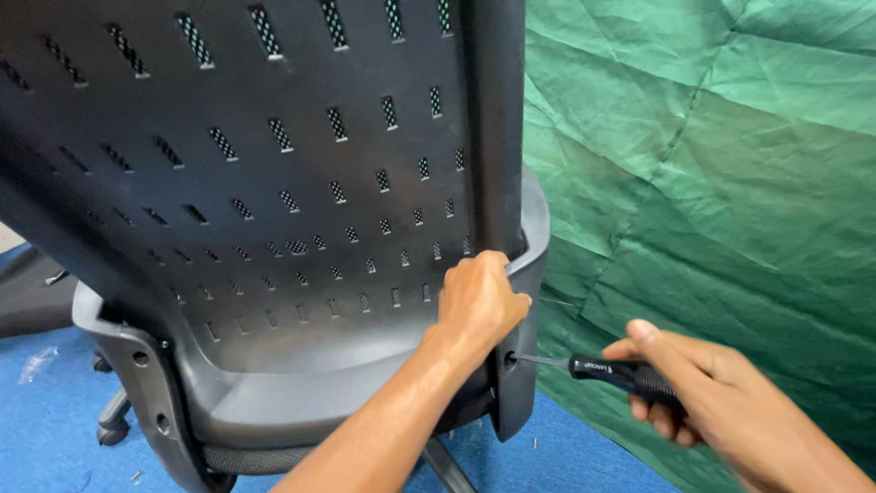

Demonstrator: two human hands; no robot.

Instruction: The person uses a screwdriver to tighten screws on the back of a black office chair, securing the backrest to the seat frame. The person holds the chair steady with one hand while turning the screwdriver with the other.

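Observation:
A black office chair fills the head view, its perforated plastic backrest (274, 164) seen from behind. My left hand (479, 306) grips the right edge of the backrest, where it meets the grey side bracket (525, 365). My right hand (703, 393) is closed around the black handle of a screwdriver (611, 372). The screwdriver's thin metal shaft points left, and its tip sits at a hole in the right bracket just below my left hand.
A wrinkled green cloth (721, 183) hangs close behind the chair on the right. Blue carpet (55, 411) covers the floor. The left grey bracket (146, 383) shows two holes, and a chair caster (111, 429) rests below it.

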